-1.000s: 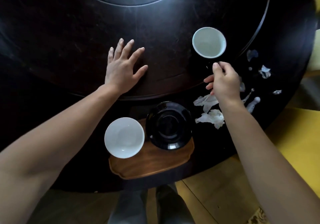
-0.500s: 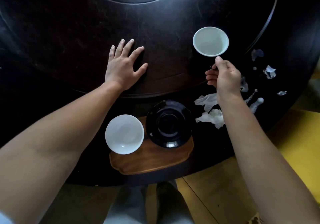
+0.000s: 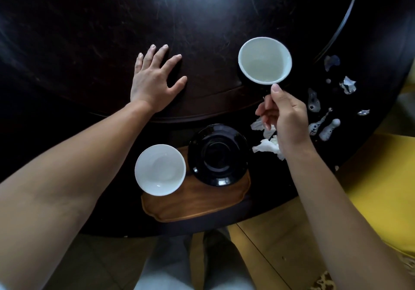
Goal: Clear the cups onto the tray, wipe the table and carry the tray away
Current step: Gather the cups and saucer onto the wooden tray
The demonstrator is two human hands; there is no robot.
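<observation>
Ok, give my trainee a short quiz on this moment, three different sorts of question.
1. True or false: the left hand lies flat on the dark table.
2. Which hand grips the black cup: A left, B right, C neither?
3. Fill in: on the wooden tray sit a white bowl and a black ____.

Key:
1. True.
2. B, the right hand pinches its handle.
3. Saucer.
</observation>
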